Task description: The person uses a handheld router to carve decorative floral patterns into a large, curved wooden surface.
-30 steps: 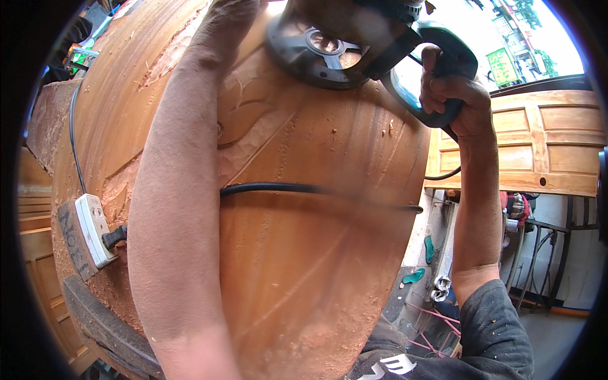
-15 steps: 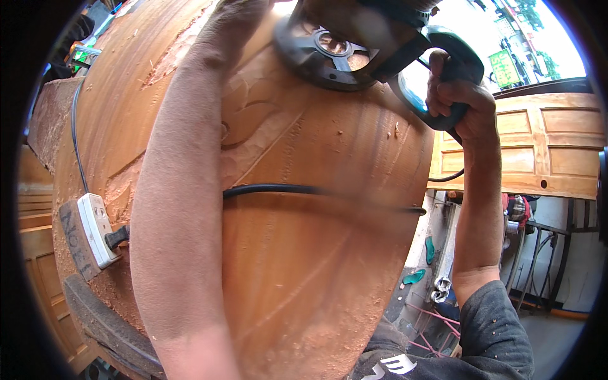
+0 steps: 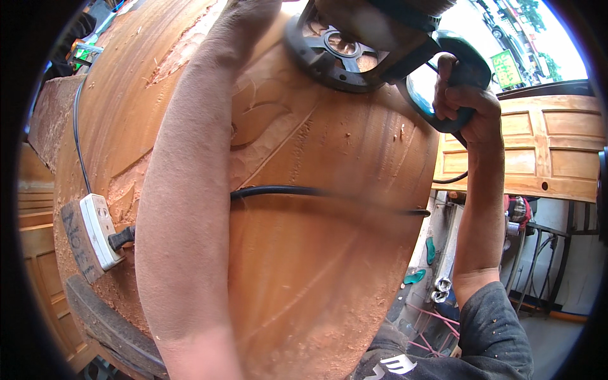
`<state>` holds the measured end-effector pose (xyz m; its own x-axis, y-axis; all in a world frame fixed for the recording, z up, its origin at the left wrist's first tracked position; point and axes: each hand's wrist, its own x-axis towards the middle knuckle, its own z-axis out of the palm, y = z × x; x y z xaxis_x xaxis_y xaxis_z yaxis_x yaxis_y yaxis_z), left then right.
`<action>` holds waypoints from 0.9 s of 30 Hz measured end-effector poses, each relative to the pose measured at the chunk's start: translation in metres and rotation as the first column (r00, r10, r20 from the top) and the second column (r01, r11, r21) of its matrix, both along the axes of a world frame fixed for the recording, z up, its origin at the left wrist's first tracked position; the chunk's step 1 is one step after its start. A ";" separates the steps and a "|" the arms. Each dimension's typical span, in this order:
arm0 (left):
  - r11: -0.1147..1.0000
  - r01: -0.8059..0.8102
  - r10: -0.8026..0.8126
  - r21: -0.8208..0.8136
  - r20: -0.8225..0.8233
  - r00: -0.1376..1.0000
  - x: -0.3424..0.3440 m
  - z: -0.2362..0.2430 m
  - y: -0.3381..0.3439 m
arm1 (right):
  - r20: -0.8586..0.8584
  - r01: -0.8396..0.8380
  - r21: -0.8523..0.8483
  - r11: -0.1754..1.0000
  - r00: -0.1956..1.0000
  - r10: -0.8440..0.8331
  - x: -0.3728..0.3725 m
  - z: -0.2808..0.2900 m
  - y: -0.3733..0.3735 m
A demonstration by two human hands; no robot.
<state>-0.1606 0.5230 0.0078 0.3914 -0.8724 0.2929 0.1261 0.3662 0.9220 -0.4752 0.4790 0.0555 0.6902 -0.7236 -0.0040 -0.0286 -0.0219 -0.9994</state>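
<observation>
Your right fingers (image 3: 457, 96) were wrapped tight around the teal rear handle of the power router (image 3: 380, 44), the right hand (image 3: 465, 101) turned knuckles-out near the upper right edge of the carved wooden slab (image 3: 316, 253). From that grip your right forearm dropped almost straight down to the dark sleeve (image 3: 500, 329) at the lower right. Your left hand (image 3: 253, 9) reached to the slab's top edge beside the router's black round base; it ran out of view there, so whether its fingers were apart or together could not be told. The dust-coated left forearm stretched long up the slab's middle. The router sat tilted at the top edge of the slab. Its black cord (image 3: 316, 193) crossed the slab under your left arm, and a white power strip (image 3: 95, 231) lay at the slab's left edge.
</observation>
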 end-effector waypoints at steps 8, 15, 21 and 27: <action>1.000 0.003 -0.003 0.002 0.007 1.000 0.001 -0.001 0.000 | -0.032 0.038 -0.037 0.999 0.999 -0.039 0.003 0.000 -0.002; 1.000 0.007 -0.007 -0.004 0.014 1.000 -0.001 -0.001 0.000 | -0.027 0.060 -0.028 0.998 0.998 -0.061 0.001 0.000 -0.001; 1.000 0.005 -0.005 -0.005 0.033 0.999 0.002 0.001 0.002 | 0.004 -0.012 0.011 1.000 1.000 0.012 -0.001 -0.003 -0.006; 1.000 0.018 -0.017 -0.019 0.034 0.999 -0.001 0.003 -0.003 | 0.007 0.022 -0.017 1.000 1.000 -0.022 -0.003 0.000 -0.005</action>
